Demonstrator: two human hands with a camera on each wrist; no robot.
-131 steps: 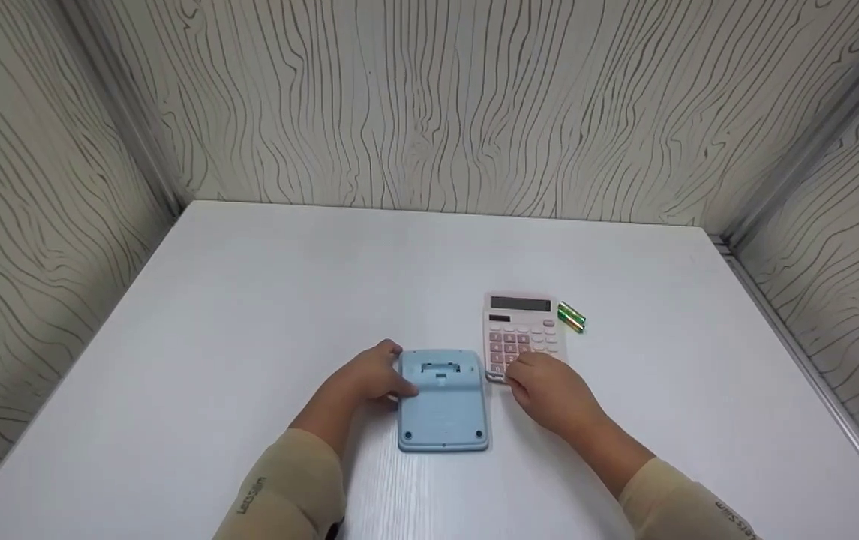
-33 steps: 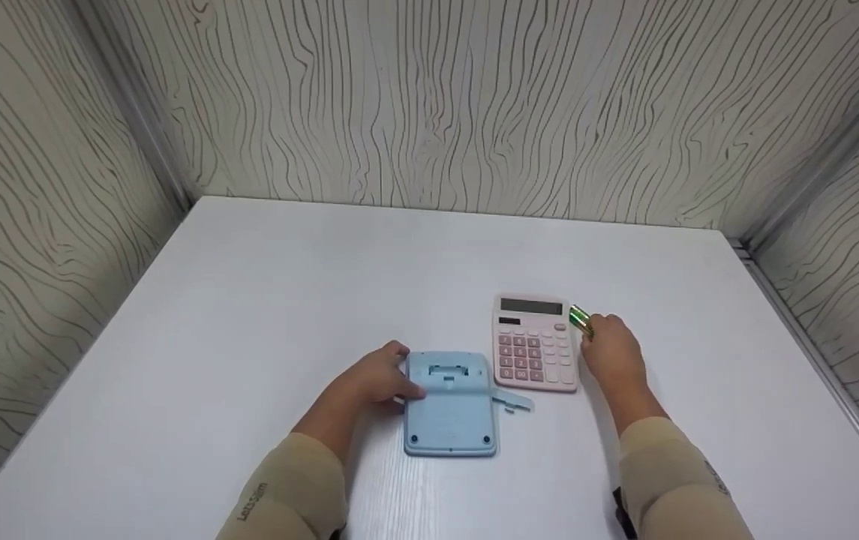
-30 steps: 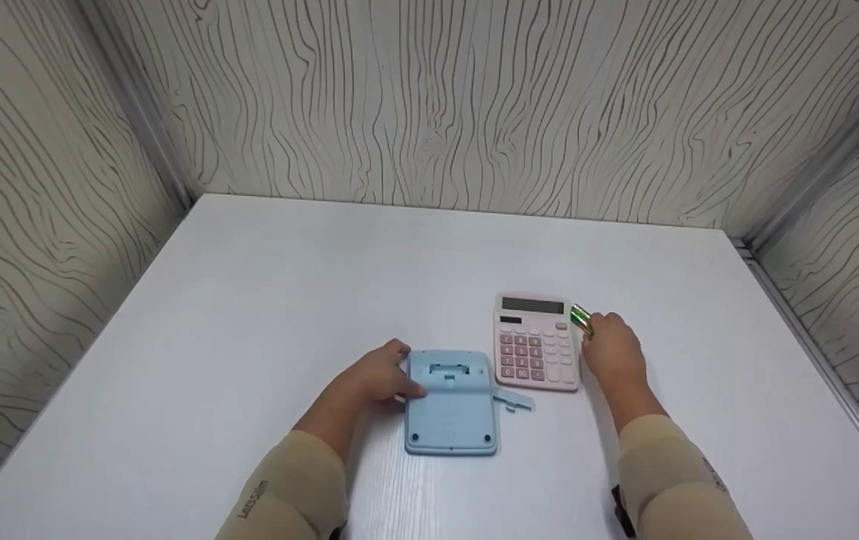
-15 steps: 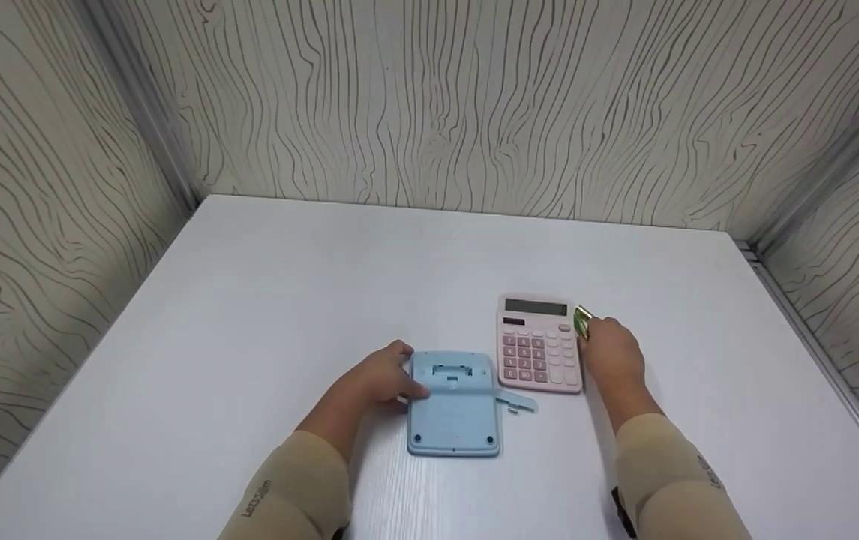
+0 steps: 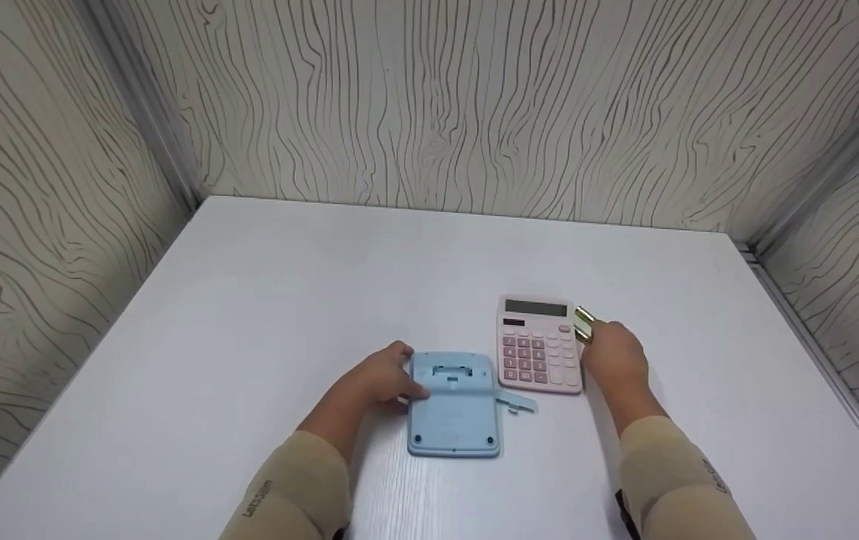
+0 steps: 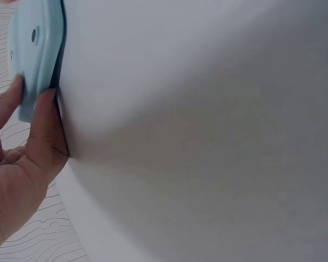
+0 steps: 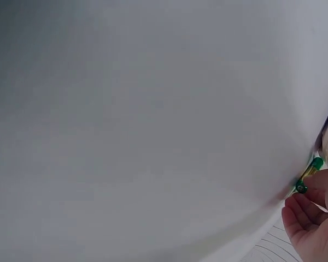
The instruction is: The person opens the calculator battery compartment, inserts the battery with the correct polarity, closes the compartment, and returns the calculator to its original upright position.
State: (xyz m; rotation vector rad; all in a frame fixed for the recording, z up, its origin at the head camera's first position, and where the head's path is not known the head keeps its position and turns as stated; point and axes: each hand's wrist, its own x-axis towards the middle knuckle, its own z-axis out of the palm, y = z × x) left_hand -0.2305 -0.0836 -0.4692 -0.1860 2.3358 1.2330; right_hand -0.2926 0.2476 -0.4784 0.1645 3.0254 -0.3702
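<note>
A light blue calculator (image 5: 455, 420) lies back side up on the table, its battery slot (image 5: 452, 370) uncovered. My left hand (image 5: 384, 377) grips its left edge, thumb on the back and fingers at the side; the left wrist view shows the same grip. To the right of the blue calculator lies a small blue battery cover (image 5: 518, 401). My right hand (image 5: 615, 354) is beside the pink calculator (image 5: 539, 360), at two green and gold batteries (image 5: 585, 314). In the right wrist view its fingers pinch one battery (image 7: 301, 187); part of it is hidden by them.
The pink calculator lies face up between the blue one and the batteries. Everything rests on a white table (image 5: 309, 277). Wood-grain patterned panels (image 5: 437, 105) enclose its back and sides.
The right hand has gone from the pink calculator's lower edge to the batteries, which have shifted and spread apart. The battery cover now lies on the table. The left hand keeps its grip.
</note>
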